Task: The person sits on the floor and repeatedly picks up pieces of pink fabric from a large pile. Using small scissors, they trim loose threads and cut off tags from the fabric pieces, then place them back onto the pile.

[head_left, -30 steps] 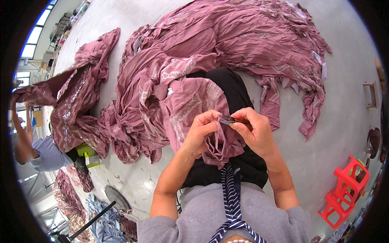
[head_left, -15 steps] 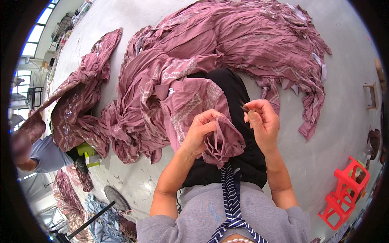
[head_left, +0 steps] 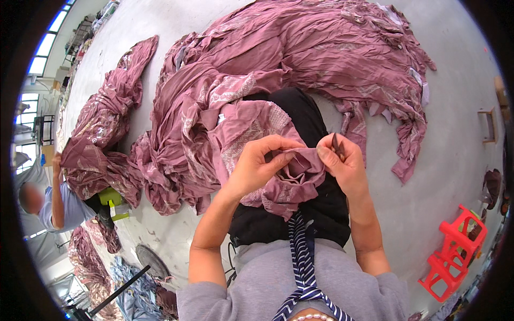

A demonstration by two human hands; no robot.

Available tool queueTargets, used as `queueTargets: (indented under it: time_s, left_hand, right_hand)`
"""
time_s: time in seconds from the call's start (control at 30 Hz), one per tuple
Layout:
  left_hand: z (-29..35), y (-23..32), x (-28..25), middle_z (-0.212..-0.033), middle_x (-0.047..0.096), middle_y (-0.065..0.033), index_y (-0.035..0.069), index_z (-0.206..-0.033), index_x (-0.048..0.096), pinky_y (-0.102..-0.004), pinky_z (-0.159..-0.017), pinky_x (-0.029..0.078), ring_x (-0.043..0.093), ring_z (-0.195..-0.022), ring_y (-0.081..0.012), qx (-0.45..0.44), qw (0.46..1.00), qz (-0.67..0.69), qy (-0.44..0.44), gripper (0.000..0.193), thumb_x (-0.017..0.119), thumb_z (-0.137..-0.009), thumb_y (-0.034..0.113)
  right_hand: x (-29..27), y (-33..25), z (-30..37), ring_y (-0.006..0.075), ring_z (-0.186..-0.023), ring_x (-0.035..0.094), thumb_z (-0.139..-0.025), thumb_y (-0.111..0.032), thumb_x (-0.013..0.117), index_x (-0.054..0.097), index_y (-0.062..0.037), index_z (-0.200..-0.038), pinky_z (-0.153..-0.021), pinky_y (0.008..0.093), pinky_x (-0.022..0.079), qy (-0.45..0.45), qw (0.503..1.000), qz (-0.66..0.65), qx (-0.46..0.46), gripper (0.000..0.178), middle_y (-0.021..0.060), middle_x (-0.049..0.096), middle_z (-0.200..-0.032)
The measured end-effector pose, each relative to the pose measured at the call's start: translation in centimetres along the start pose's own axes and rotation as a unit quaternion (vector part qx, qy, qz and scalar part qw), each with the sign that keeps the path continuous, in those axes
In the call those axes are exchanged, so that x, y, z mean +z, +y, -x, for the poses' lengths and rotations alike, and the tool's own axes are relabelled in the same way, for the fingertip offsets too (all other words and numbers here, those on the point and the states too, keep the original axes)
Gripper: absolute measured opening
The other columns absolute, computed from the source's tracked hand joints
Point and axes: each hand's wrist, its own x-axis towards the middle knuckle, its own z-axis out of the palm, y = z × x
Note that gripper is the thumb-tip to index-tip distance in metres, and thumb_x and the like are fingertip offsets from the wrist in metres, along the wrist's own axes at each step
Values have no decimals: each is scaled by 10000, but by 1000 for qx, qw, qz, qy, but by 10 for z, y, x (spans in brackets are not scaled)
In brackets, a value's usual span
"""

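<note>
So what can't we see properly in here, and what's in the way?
All in the head view:
Small dark tool: its full shape, partly covered by the right-hand fingers.
Pink cloth being held: its inside, partly hidden by its own folds.
Other person's head: blurred.
Beaded necklace: the rest is cut off by the lower edge.

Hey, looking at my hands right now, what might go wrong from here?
The small dark tool in your right hand sits close to the pink cloth, so it might nick the fabric. Your left hand grips the same edge, so a slip could perhaps catch its fingers. The striped tie reaches up to the cloth and might get snagged.
</note>
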Motion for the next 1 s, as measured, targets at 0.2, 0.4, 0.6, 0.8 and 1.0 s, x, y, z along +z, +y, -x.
queueTargets:
  time_s: [0.2, 0.4, 0.6, 0.8, 1.0]
  left_hand:
    - [-1, 0, -2, -910, 534, 12, -19, -962, 632, -205, -749, 391, 486, -833, -72, -54, 974, 201, -91, 143, 619, -905, 112]
    - [-6, -5, 2, -930, 557, 20, -11, -1039, 621, -204, -749, 410, 489, -851, -51, -7, 986, 149, -75, 192, 574, -945, 149]
    - [-10, 4, 7, -905, 552, 12, -17, -1046, 603, -214, -751, 409, 479, -844, -61, 12, 990, 110, -92, 209, 536, -967, 164]
    - [-13, 7, 10, -865, 539, 12, -18, -1028, 592, -225, -713, 412, 467, -805, -69, 27, 993, 62, -101, 212, 535, -968, 176]
    - [-13, 12, 8, -791, 476, 39, -5, -1031, 596, -213, -646, 380, 419, -744, -52, -12, 989, 76, -127, 224, 524, -975, 200]
  right_hand:
    - [-6, 9, -7, -7, -618, 363, -946, -167, 579, 565, -35, -871, -531, 164, 291, 42, 999, 16, -20, 152, -91, 457, -707]
    - [-6, -4, -6, 44, -660, 503, -909, -173, 620, 551, -19, -933, -584, 188, 409, 84, 955, 262, -115, 170, -4, 537, -714]
    - [-19, -30, 6, 101, -584, 560, -896, -148, 625, 554, -10, -971, -566, 234, 459, 46, 950, 285, -117, 173, 51, 582, -691]
    - [-36, -30, 2, 95, -582, 553, -893, -158, 643, 568, -11, -928, -546, 235, 440, -1, 962, 267, -55, 169, 54, 580, -664]
    - [-29, -27, -2, 125, -597, 600, -867, -182, 674, 573, -17, -907, -529, 256, 449, -15, 957, 270, -101, 198, 77, 613, -695]
